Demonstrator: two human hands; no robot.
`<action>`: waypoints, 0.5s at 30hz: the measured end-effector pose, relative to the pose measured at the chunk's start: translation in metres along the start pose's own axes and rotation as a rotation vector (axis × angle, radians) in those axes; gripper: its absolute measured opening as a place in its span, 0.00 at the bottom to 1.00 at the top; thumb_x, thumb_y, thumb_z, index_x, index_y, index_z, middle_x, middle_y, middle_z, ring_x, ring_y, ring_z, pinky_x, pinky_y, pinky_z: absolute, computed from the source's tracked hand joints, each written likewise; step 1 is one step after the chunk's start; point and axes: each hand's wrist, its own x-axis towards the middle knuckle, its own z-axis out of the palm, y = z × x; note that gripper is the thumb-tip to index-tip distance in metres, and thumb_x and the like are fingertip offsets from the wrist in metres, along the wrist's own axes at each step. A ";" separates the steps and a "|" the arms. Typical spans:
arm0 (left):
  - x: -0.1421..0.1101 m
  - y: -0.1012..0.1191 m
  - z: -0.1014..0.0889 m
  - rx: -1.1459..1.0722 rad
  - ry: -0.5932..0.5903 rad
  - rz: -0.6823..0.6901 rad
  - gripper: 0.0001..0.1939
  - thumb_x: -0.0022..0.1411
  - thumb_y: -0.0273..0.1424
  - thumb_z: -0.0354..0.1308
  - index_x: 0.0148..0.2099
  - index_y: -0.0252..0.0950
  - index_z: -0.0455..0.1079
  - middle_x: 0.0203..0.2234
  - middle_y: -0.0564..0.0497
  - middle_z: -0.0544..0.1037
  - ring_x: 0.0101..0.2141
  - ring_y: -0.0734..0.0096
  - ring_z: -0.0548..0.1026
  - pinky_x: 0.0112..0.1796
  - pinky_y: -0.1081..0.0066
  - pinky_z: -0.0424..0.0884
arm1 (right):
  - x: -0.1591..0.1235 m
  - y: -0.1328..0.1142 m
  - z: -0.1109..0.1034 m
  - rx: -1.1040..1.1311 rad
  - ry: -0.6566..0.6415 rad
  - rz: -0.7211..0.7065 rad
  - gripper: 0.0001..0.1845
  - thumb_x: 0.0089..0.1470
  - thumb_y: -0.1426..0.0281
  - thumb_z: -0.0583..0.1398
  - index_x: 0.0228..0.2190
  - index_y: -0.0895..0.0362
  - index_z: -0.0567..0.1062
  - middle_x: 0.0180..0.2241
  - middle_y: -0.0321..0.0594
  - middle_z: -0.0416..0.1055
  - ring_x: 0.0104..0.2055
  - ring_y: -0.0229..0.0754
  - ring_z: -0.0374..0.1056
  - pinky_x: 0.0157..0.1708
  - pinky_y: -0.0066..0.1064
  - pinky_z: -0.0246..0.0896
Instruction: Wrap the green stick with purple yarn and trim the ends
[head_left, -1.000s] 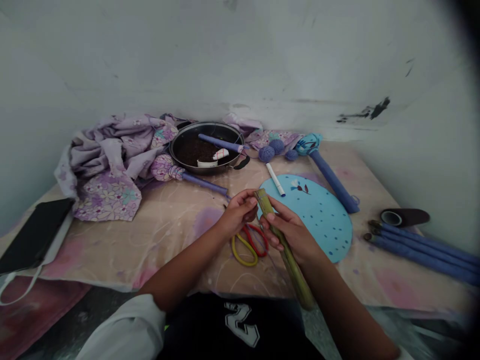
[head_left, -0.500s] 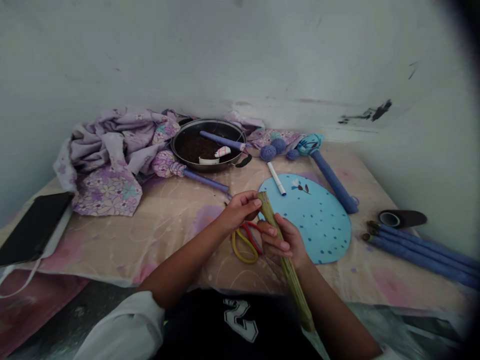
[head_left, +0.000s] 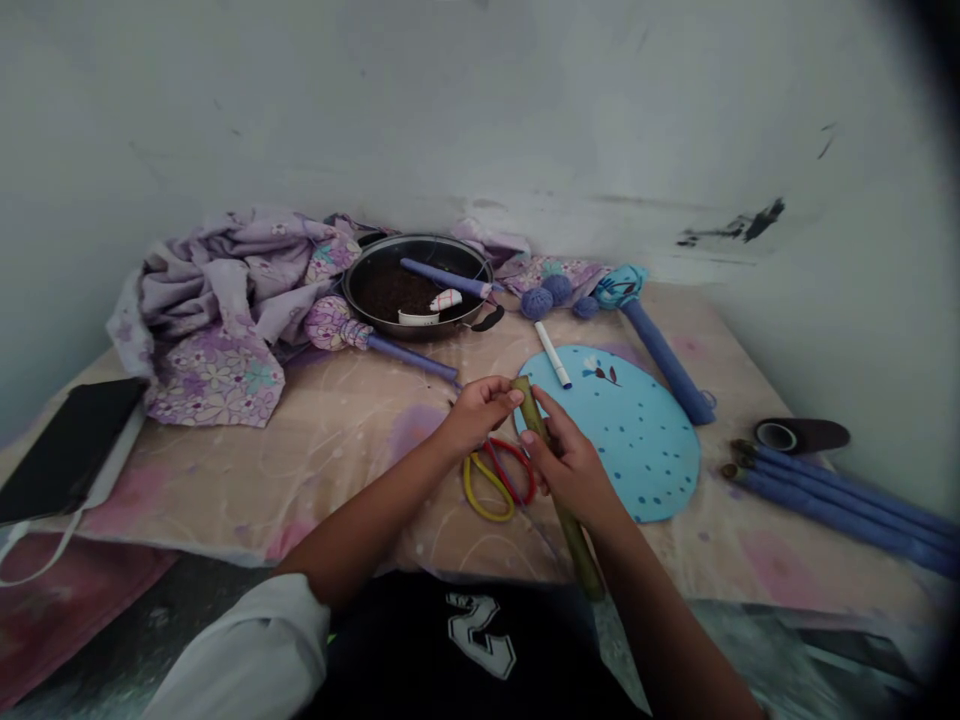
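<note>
A green plant stalk point(head_left: 576, 555) slants between my hands, its top end at my left fingers and its lower end over my lap. My left hand point(head_left: 484, 412) pinches the top end between thumb and fingers. Further down, my right hand point(head_left: 574, 468) is wrapped round the stalk, with the back of the hand upward and the index finger reaching toward the top. Under my hands lie scissors point(head_left: 489, 498) with one yellow and one red handle loop; their blades are mostly hidden. A light-blue dotted oval sheet point(head_left: 637, 450) lies just behind my right hand.
A black pan point(head_left: 367, 322) with dark crumbly material stands at the back. Floral cloth point(head_left: 217, 375) is heaped left of it. Blue yarn balls point(head_left: 537, 303), a white marker point(head_left: 553, 355) and blue-wrapped sticks point(head_left: 840, 510) lie rightward. A black book-like object point(head_left: 71, 440) sits far left.
The stalk has turned in my hands, showing a smooth side instead of a ribbed one. My right hand has rolled over, from curled fingers showing to its back showing. My left hand stays nearly still.
</note>
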 end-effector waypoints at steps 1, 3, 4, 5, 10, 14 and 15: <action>0.000 0.001 0.000 -0.009 -0.001 -0.001 0.21 0.47 0.44 0.64 0.27 0.33 0.61 0.11 0.63 0.54 0.13 0.87 0.48 0.17 0.77 0.42 | -0.001 -0.002 0.001 0.143 -0.034 0.073 0.32 0.53 0.63 0.59 0.59 0.46 0.58 0.30 0.35 0.70 0.20 0.32 0.62 0.16 0.24 0.59; -0.001 0.002 0.001 -0.031 -0.008 -0.003 0.21 0.47 0.44 0.64 0.27 0.33 0.62 0.11 0.63 0.55 0.13 0.88 0.48 0.17 0.77 0.41 | -0.002 -0.007 0.002 0.438 -0.108 0.198 0.33 0.54 0.63 0.59 0.59 0.46 0.56 0.24 0.29 0.65 0.13 0.27 0.52 0.09 0.19 0.48; -0.001 0.003 0.001 -0.042 -0.013 -0.003 0.21 0.47 0.44 0.64 0.27 0.33 0.62 0.12 0.63 0.55 0.13 0.88 0.48 0.17 0.77 0.41 | -0.003 -0.009 0.002 0.567 -0.143 0.234 0.32 0.54 0.64 0.59 0.59 0.46 0.56 0.24 0.28 0.64 0.12 0.25 0.49 0.08 0.17 0.45; -0.001 0.003 0.002 -0.052 -0.015 -0.001 0.20 0.46 0.44 0.64 0.28 0.33 0.62 0.12 0.63 0.55 0.13 0.88 0.48 0.17 0.77 0.41 | -0.003 -0.010 0.001 0.679 -0.178 0.258 0.31 0.54 0.64 0.59 0.57 0.45 0.57 0.24 0.27 0.64 0.12 0.24 0.48 0.07 0.15 0.43; -0.003 0.003 0.004 -0.125 -0.035 -0.017 0.20 0.46 0.43 0.65 0.32 0.32 0.65 0.12 0.63 0.56 0.13 0.88 0.48 0.17 0.77 0.40 | -0.002 0.006 0.000 1.151 -0.411 0.342 0.07 0.58 0.65 0.55 0.35 0.55 0.70 0.21 0.26 0.59 0.10 0.21 0.38 0.05 0.10 0.35; -0.005 0.003 0.004 -0.190 -0.151 -0.060 0.26 0.45 0.45 0.65 0.40 0.32 0.68 0.13 0.63 0.56 0.13 0.87 0.49 0.17 0.77 0.40 | -0.004 0.026 0.011 1.462 -0.475 0.318 0.17 0.60 0.63 0.52 0.23 0.58 0.64 0.20 0.27 0.59 0.09 0.19 0.37 0.03 0.09 0.34; -0.005 0.003 0.003 -0.191 -0.162 -0.065 0.26 0.44 0.45 0.66 0.40 0.31 0.68 0.13 0.63 0.56 0.13 0.88 0.49 0.17 0.77 0.40 | -0.005 0.027 0.013 1.457 -0.472 0.306 0.17 0.60 0.62 0.52 0.23 0.58 0.63 0.20 0.27 0.59 0.09 0.19 0.37 0.03 0.10 0.34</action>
